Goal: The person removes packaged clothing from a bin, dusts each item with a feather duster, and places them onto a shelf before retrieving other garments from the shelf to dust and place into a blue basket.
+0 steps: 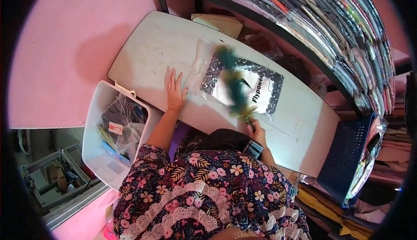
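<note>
My right hand (257, 132) is closed around the handle of a green and yellow duster (236, 86), which is smeared by motion. The duster's fluffy length lies across a flat clear plastic package (271, 93). Inside the package is folded white cloth printed "Flypower", with a dark patterned border. The package's loose clear plastic end reaches left towards my left hand (175, 93). That hand rests on the pale table with its fingers spread, beside the package and holding nothing.
The pale table (143, 49) has a white plastic bin (93, 131) of bagged items at its left. A dark blue basket (347, 149) stands at the right end. Behind the table, a shelf holds stacked bagged garments (321, 27). A pink wall (47, 66) is at the left.
</note>
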Available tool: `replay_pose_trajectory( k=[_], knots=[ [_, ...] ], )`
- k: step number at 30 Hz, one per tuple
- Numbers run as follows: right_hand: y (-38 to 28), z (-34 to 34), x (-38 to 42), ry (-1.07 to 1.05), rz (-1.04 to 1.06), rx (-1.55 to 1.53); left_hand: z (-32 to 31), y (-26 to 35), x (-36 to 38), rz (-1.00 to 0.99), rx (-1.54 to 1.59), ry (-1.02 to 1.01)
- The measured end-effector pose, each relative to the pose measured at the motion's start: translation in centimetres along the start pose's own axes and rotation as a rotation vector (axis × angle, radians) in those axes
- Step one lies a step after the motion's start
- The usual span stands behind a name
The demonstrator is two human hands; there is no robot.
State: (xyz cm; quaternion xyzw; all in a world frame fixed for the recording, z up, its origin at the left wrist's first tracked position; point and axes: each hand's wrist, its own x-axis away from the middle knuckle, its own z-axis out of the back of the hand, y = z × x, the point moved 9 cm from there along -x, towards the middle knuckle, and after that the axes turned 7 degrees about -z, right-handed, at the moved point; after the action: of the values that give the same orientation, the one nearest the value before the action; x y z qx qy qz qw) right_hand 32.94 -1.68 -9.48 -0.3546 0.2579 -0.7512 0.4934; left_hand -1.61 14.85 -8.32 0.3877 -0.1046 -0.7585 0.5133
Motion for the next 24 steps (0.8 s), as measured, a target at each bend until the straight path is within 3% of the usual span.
replay_pose_trajectory(
  k=[1,2,4,6,8,10,12,13,15,17,19,22,24],
  knots=[
    [-0.7,-1.6,0.5,-0.166,0.077,0.029,0.4,0.4,0.2,-0.023,-0.033,0.03],
    [-0.7,-1.4,0.4,-0.165,0.078,0.031,0.7,0.7,0.4,-0.045,-0.066,0.061],
    [-3.9,-1.3,1.5,-0.2,0.402,0.186,0.6,0.5,0.6,-0.052,-0.084,0.065],
    [-3.9,-0.6,0.9,-0.134,0.358,0.199,0.8,0.8,0.6,-0.058,-0.102,0.069],
    [-0.9,0.1,-0.7,-0.049,-0.023,0.054,-0.2,1.5,0.1,-0.04,-0.147,-0.084],
    [-1.3,-0.2,-0.3,-0.068,-0.016,0.037,-0.6,1.3,0.2,-0.045,-0.172,-0.095],
    [-4.0,-1.5,1.2,-0.273,0.265,-0.064,-0.3,1.4,0.3,-0.05,-0.174,-0.043],
    [-4.6,-1.5,1.4,-0.293,0.469,0.13,-0.5,1.4,0.3,-0.056,-0.175,-0.042],
    [-3.9,-0.5,0.9,-0.201,0.385,0.141,-0.1,2.1,0.2,-0.112,-0.218,-0.017],
    [-3.4,-0.1,0.2,-0.111,0.297,0.151,-0.9,2.2,0.0,-0.093,-0.248,-0.145],
    [-1.8,1.2,-1.5,0.115,0.102,-0.015,-1.1,2.7,-0.7,-0.116,-0.275,-0.204],
    [-2.8,-0.5,-1.6,-0.024,0.242,0.009,-2.6,3.2,-1.3,-0.188,-0.301,-0.341],
    [-3.1,-0.2,-2.1,-0.098,0.279,0.114,-5.3,0.2,0.3,0.084,-0.35,-0.744]
  ],
)
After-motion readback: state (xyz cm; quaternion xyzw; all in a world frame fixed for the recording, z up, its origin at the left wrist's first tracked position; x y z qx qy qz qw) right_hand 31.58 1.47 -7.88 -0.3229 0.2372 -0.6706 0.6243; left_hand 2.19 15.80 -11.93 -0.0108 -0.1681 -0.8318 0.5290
